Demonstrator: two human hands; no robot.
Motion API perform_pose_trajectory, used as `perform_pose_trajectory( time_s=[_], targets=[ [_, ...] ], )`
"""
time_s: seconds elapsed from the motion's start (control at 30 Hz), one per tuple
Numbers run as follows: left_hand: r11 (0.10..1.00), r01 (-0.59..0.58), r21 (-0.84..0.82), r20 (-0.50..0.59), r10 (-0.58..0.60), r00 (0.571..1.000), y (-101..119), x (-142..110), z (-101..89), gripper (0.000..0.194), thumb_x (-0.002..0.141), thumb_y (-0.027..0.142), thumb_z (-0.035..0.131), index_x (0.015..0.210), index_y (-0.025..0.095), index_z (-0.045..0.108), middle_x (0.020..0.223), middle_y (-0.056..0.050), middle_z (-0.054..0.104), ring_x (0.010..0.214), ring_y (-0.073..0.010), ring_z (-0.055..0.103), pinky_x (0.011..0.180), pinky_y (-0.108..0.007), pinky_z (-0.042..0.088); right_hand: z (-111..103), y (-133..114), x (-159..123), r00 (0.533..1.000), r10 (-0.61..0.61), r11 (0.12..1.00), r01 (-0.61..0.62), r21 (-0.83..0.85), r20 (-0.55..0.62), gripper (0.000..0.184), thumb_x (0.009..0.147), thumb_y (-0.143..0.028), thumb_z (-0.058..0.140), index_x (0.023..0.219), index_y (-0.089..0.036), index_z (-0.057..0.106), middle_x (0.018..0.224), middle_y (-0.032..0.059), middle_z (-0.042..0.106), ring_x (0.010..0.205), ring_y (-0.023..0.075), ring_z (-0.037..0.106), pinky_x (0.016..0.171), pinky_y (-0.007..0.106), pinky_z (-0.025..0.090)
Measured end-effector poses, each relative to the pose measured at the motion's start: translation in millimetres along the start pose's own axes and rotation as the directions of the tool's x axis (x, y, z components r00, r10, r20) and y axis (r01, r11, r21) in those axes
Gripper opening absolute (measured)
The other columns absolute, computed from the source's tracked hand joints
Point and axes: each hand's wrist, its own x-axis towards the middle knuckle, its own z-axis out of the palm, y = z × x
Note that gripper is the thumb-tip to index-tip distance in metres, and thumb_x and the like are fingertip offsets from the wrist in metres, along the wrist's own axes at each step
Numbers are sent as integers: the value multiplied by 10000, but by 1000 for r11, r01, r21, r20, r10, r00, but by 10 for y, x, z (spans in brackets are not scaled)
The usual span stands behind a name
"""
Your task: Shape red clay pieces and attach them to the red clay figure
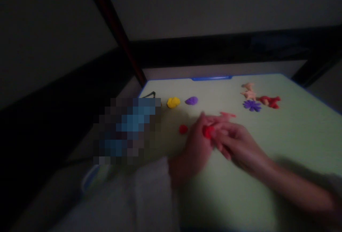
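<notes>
Both my hands meet over a pale green board (294, 135). My left hand (191, 150) and my right hand (235, 143) are pinched together on a small red lump of clay (208, 131) held between the fingertips. A thin pinkish-red clay strip (227, 114) lies just beyond the fingers. A small red clay ball (183, 129) rests on the board left of my left hand. The picture is dim and blurred.
On the board's far side lie a yellow clay lump (173, 102), a purple lump (191, 100), a purple clay flower (252, 105), a red clay figure (269, 101) and a peach clay figure (248, 90). A blurred-out patch (128, 128) sits at the left edge.
</notes>
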Motion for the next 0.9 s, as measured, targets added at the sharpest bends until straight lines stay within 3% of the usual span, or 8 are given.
perform_pose_trajectory(
  time_s=[0.07, 0.13, 0.2, 0.33, 0.43, 0.57, 0.77, 0.9],
  targets=[
    [998, 59, -15, 25, -59, 998, -10, -12, 10, 474, 845, 490, 336, 713, 152, 641, 755, -78, 664, 680, -150, 609, 534, -232, 464, 30, 9, -15, 999, 17, 998, -19, 65, 34, 202, 709, -316, 667, 668, -136, 585, 449, -56, 523, 300, 10, 351, 297, 136, 209],
    [998, 61, -5, 82, -60, 995, -9, -24, 7, 525, 845, 525, 304, 673, 165, 646, 704, -71, 660, 662, -150, 606, 554, -241, 477, 21, 12, -16, 994, 57, 983, -72, 168, 90, 182, 711, -297, 671, 678, -138, 589, 464, -58, 526, 310, 4, 343, 303, 129, 196],
    [1000, -13, 8, 141, 12, 990, 9, -34, -8, 519, 838, 532, 318, 641, 191, 656, 737, -60, 675, 767, -170, 620, 719, -283, 509, -34, 14, 3, 978, 109, 936, -162, 312, 180, 154, 711, -277, 676, 716, -144, 598, 476, -63, 514, 339, 4, 350, 326, 119, 219],
    [957, -251, 147, 236, 212, 948, 71, -65, -69, 305, 814, 412, 462, 751, 227, 696, 962, -28, 685, 1024, -209, 572, 1001, -341, 390, -215, 9, 61, 892, 159, 778, -377, 502, 424, 142, 715, -244, 669, 668, -146, 578, 507, -50, 489, 417, 22, 375, 388, 117, 290],
    [894, -331, 301, 333, 226, 916, 112, -112, -105, 218, 814, 290, 501, 922, 244, 685, 1068, -19, 656, 1071, -208, 552, 994, -334, 394, -315, -6, 73, 818, 135, 702, -477, 529, 559, 172, 742, -242, 635, 627, -142, 556, 509, -47, 450, 415, 25, 320, 387, 114, 284],
    [790, -438, 429, 354, 299, 886, 142, -191, -92, 299, 715, 171, 633, 1001, 251, 655, 1076, -12, 652, 1035, -200, 573, 935, -304, 434, -332, -6, 50, 778, 140, 651, -538, 535, 613, 103, 726, -230, 639, 698, -144, 590, 506, -58, 408, 409, 29, 280, 389, 101, 291],
    [616, -541, 573, 319, 440, 839, 156, -239, -63, 257, 667, 123, 662, 869, 274, 710, 958, 7, 693, 949, -188, 604, 934, -307, 426, -276, 28, 47, 811, 154, 674, -504, 540, 565, 105, 708, -217, 650, 686, -127, 602, 501, -65, 380, 412, 24, 265, 401, 102, 301],
    [522, -593, 613, 294, 546, 784, 153, -208, -99, 247, 689, 150, 653, 898, 268, 710, 991, -7, 683, 962, -195, 592, 939, -318, 414, -248, -28, 52, 923, 126, 753, -328, 571, 363, 114, 739, -241, 626, 670, -158, 591, 508, -59, 401, 427, 38, 274, 388, 125, 277]
  ],
)
